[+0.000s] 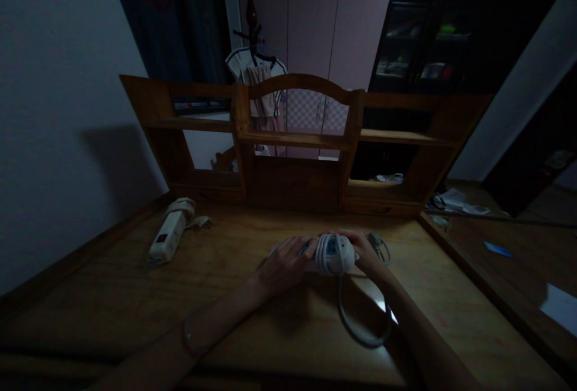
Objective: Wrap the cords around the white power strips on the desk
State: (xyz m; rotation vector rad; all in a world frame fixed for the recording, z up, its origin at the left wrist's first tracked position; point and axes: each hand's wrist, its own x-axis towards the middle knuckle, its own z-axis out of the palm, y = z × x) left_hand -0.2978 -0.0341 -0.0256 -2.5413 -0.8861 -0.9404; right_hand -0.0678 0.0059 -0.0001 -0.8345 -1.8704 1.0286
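Observation:
Above the wooden desk (234, 313), my two hands hold a white-and-blue power strip (346, 254) between them. Its grey-white cord (323, 254) is wound in several turns around one end, and a loose loop hangs down toward the desk. My left hand (288, 259) is closed around the left part of the strip. Behind the coiled end, my right hand (360, 250) grips the strip, its fingers partly hidden. Just right of that hand lies a small dark item with a cord loop (383, 250); I cannot make out its kind.
A second white power strip (169, 235), its cord wrapped round the far end and its plug beside it, lies on the desk's left. A wooden shelf unit (293, 139) stands along the back. On the right surface are a blue card (497, 250) and white paper (560, 308).

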